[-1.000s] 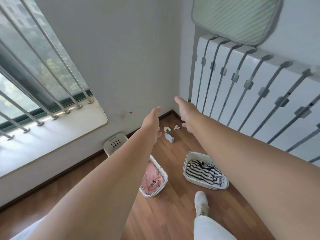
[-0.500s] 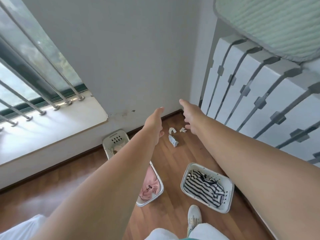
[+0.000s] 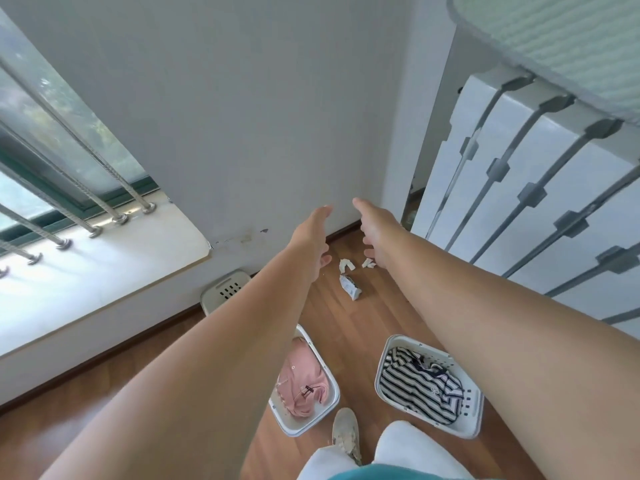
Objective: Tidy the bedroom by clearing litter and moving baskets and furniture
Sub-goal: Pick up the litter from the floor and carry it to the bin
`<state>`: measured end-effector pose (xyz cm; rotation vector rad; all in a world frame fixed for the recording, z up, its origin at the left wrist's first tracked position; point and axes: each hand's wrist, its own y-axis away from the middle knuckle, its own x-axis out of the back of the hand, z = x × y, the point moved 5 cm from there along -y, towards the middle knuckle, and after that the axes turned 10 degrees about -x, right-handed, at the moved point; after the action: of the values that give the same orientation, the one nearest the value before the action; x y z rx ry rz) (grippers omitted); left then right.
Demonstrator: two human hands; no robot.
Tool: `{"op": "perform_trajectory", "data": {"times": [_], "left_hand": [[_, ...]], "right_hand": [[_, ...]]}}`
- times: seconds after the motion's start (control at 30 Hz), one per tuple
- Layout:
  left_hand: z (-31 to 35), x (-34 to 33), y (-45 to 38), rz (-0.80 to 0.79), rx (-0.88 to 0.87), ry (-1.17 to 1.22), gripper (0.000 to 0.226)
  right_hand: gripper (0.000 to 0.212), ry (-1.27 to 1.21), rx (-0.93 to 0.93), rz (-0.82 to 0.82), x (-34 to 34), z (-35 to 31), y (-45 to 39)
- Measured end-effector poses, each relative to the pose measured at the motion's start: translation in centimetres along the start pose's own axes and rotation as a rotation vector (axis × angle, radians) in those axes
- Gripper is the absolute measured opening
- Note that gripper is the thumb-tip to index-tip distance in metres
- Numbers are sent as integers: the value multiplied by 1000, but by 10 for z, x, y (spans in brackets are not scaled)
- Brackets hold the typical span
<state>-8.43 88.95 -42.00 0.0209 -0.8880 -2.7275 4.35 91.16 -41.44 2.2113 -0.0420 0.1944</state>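
Below my outstretched arms, nearest to me, my shoe (image 3: 346, 433) stands on the wooden floor (image 3: 349, 327) between two white baskets. The basket (image 3: 330, 405) under my left forearm holds pink clothing (image 3: 303, 386); the one (image 3: 472, 415) under my right forearm holds a striped garment (image 3: 415, 386). The two stand apart with bare floor between them.

A third white basket (image 3: 225, 292) stands against the wall (image 3: 242, 116) further out, partly hidden behind my left forearm.

Beyond the baskets, just beneath my fingertips, lies the litter: a crumpled wrapper (image 3: 350, 287) nearest me, then a scrap of white paper (image 3: 346, 265) below my left fingers and a smaller scrap (image 3: 368, 263) touching the outline of my right hand. All three lie on the floor near the corner, well below my hands.

My left hand (image 3: 311, 239) and right hand (image 3: 377, 233) reach forward side by side, a gap between them. The fingers of both are spread loosely and hold nothing.

To the left of my left hand a pale windowsill (image 3: 104, 258) runs under a barred window (image 3: 52, 150). To the right of my right hand stands a white panel (image 3: 540, 188) crossed by grey rails.
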Motion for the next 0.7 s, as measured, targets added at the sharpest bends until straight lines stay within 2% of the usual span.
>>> {"op": "perform_trajectory", "data": {"times": [0.4,0.7], "left_hand": [[24,14,-30,-73,-8,5,58],[28,8,-58,-63,4,-14,55]], "right_hand": [[66,-8,13,32,-30,-31,-16],[68,28,-1,26,-37,-46,-42]]}}
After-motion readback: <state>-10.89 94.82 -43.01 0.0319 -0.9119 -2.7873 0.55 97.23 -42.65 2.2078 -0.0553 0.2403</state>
